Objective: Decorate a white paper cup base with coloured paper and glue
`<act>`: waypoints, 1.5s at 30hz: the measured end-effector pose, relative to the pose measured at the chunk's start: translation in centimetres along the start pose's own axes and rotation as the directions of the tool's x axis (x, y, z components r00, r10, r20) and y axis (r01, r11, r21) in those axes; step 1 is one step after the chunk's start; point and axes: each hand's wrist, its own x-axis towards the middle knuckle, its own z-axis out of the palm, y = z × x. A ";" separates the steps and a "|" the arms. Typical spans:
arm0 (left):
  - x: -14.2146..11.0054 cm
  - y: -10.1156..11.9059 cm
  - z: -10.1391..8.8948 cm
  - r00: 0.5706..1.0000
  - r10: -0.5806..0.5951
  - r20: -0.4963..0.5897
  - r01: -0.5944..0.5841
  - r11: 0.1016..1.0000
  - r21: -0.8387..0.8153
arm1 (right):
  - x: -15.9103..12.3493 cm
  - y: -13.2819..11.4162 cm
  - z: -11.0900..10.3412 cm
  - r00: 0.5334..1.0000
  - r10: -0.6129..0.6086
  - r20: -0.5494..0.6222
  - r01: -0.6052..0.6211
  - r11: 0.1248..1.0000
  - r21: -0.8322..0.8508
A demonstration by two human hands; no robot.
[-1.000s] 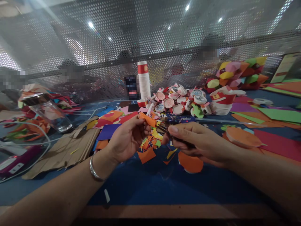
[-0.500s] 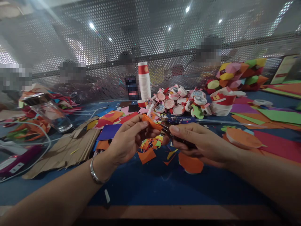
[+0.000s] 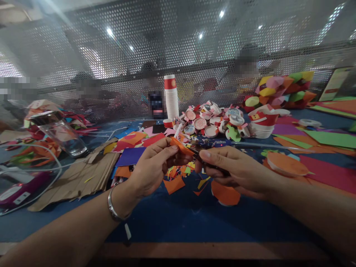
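Observation:
Between thumb and fingers, my left hand (image 3: 155, 165) pinches a folded piece of orange paper (image 3: 182, 149). My right hand (image 3: 230, 167) is wrapped round a pair of scissors (image 3: 211, 167) with dark handles, whose blades meet the paper's right edge. Most of the handle is covered by my fingers. Below the hands lie small coloured paper scraps (image 3: 178, 172), an orange offcut (image 3: 174, 184) and a rounded orange piece (image 3: 226, 193) on the blue table (image 3: 178, 222).
Behind my hands stand a tall stack of paper cups (image 3: 171, 98) and a heap of cut cup pieces (image 3: 205, 120). Flattened brown paper (image 3: 78, 181), a glass jar (image 3: 65, 135) and cables lie left. Coloured sheets (image 3: 330, 139) and a cup stack (image 3: 263, 122) are right.
The scissor blades have closed somewhat on the orange paper, and my right hand has shifted slightly left. My left hand keeps its pinch. The view has moved a little.

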 end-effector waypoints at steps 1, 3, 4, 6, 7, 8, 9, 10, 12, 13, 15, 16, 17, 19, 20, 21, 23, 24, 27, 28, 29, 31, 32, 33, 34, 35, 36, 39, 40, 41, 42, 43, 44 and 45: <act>0.0 0.0 0.0 1.000 -0.001 0.001 0.001 1.000 0.002 | 0.0 0.1 0.0 1.000 0.000 -0.002 0.000 1.000 0.001; -0.1 0.0 0.1 1.000 0.002 -0.006 -0.002 1.000 0.001 | 0.0 0.1 -0.1 1.000 -0.001 -0.010 0.001 1.000 0.004; -0.1 0.1 0.1 1.000 0.007 -0.012 -0.007 1.000 0.000 | 0.0 0.2 -0.1 1.000 -0.004 -0.015 0.004 1.000 0.006; -0.1 0.1 0.2 0.999 0.019 -0.028 -0.019 1.000 -0.004 | 0.1 0.2 -0.1 1.000 -0.009 -0.023 0.009 1.000 0.017; -0.1 0.1 0.3 0.999 0.025 -0.034 -0.025 1.000 -0.001 | 0.1 0.2 -0.1 1.000 -0.013 -0.026 0.014 1.000 0.021; -0.1 0.2 0.3 0.999 0.030 -0.036 -0.030 1.000 0.005 | 0.1 0.2 -0.1 1.000 -0.016 -0.026 0.017 1.000 0.023; -0.1 0.2 0.4 0.999 0.033 -0.037 -0.033 0.999 0.016 | 0.1 0.2 -0.1 0.999 -0.020 -0.029 0.021 1.000 0.021; -0.2 0.2 0.4 0.999 0.036 -0.035 -0.036 0.999 0.027 | 0.1 0.2 -0.1 0.999 -0.022 -0.032 0.023 1.000 0.018; -0.2 0.2 0.5 0.999 0.043 -0.033 -0.042 0.998 0.043 | 0.1 0.1 -0.1 0.999 -0.024 -0.034 0.024 1.000 0.013; -0.2 0.2 0.5 0.998 0.045 -0.033 -0.043 0.998 0.047 | 0.0 0.1 0.0 0.999 -0.024 -0.033 0.025 1.000 0.011; -0.3 0.2 0.5 0.998 0.045 -0.035 -0.043 0.998 0.054 | 0.0 0.1 0.0 0.999 -0.024 -0.032 0.024 1.000 0.006; -0.3 0.2 0.5 0.998 0.043 -0.035 -0.041 0.997 0.061 | 0.1 0.2 -0.1 0.999 -0.025 -0.032 0.025 1.000 0.002; -0.3 0.2 0.5 0.998 0.043 -0.035 -0.040 0.997 0.067 | 0.1 0.2 -0.1 0.999 -0.026 -0.035 0.026 1.000 -0.001; -0.4 0.1 0.5 0.999 0.041 -0.034 -0.038 0.997 0.074 | 0.2 0.3 -0.1 0.999 -0.028 -0.037 0.027 1.000 -0.007; -0.4 0.1 0.6 0.999 0.038 -0.032 -0.036 0.997 0.072 | 0.2 0.3 -0.1 0.999 -0.027 -0.039 0.027 1.000 -0.010; -0.4 0.0 0.6 0.999 0.034 -0.029 -0.032 0.997 0.068 | 0.2 0.4 -0.1 0.999 -0.026 -0.041 0.025 1.000 -0.015; -0.4 -0.1 0.6 0.999 0.022 -0.026 -0.020 0.998 0.055 | 0.2 0.4 -0.1 0.999 -0.021 -0.043 0.020 1.000 -0.024; -0.4 -0.1 0.7 1.000 0.017 -0.026 -0.016 0.999 0.050 | 0.2 0.4 -0.1 0.999 -0.019 -0.045 0.018 0.999 -0.027; -0.4 -0.2 0.7 1.000 0.013 -0.025 -0.012 0.999 0.047 | 0.2 0.5 -0.1 0.999 -0.012 -0.047 0.010 0.999 -0.035; -0.4 -0.2 0.7 1.000 0.014 -0.022 -0.013 0.999 0.049 | 0.2 0.5 -0.1 0.999 -0.010 -0.048 0.008 0.999 -0.035; -0.5 -0.1 0.7 1.000 0.014 -0.019 -0.013 0.999 0.052 | 0.2 0.5 -0.1 0.999 -0.007 -0.049 0.006 0.999 -0.032; -0.5 -0.1 0.7 1.000 0.013 -0.015 -0.012 0.998 0.057 | 0.2 0.5 -0.2 0.999 -0.001 -0.050 0.000 1.000 -0.018; -0.5 -0.1 0.7 1.000 0.011 -0.015 -0.010 0.998 0.059 | 0.2 0.5 -0.1 0.999 0.001 -0.050 -0.002 1.000 -0.007; -0.5 -0.1 0.7 1.000 0.010 -0.016 -0.009 0.998 0.059 | 0.2 0.4 -0.1 0.999 0.005 -0.049 -0.004 1.000 0.002; -0.5 -0.2 0.7 1.000 0.010 -0.017 -0.009 0.998 0.057 | 0.2 0.4 -0.1 0.999 0.009 -0.048 -0.008 1.000 0.008; -0.6 -0.2 0.7 1.000 0.009 -0.018 -0.008 0.999 0.053 | 0.2 0.3 -0.1 0.999 0.012 -0.048 -0.011 1.000 0.012; -0.5 -0.2 0.7 1.000 0.011 -0.019 -0.010 0.999 0.047 | 0.1 0.3 -0.1 0.999 0.013 -0.049 -0.012 1.000 0.013; -0.5 -0.4 0.7 1.000 0.018 -0.015 -0.018 0.999 0.041 | 0.1 0.2 0.0 0.999 0.010 -0.053 -0.010 1.000 -0.001; -0.5 -0.4 0.6 1.000 0.018 -0.013 -0.017 0.999 0.045 | 0.2 0.2 0.0 0.999 0.008 -0.051 -0.009 1.000 -0.008; -0.5 -0.4 0.6 1.000 0.018 -0.011 -0.018 0.999 0.051 | 0.2 0.3 -0.1 0.999 0.006 -0.047 -0.007 1.000 -0.015; -0.5 -0.4 0.6 1.000 0.018 -0.007 -0.017 0.998 0.058 | 0.2 0.3 -0.1 0.999 0.005 -0.043 -0.006 1.000 -0.023; -0.6 -0.4 0.7 1.000 0.017 -0.004 -0.017 0.998 0.067 | 0.3 0.3 -0.1 0.999 0.003 -0.042 -0.004 1.000 -0.029; -0.6 -0.3 0.7 1.000 0.016 -0.003 -0.016 0.997 0.079 | 0.3 0.4 -0.2 0.999 -0.002 -0.041 0.000 0.999 -0.034; -0.5 -0.3 0.7 1.000 0.014 -0.006 -0.013 0.996 0.093 | 0.3 0.4 -0.2 0.999 -0.007 -0.040 0.005 0.999 -0.040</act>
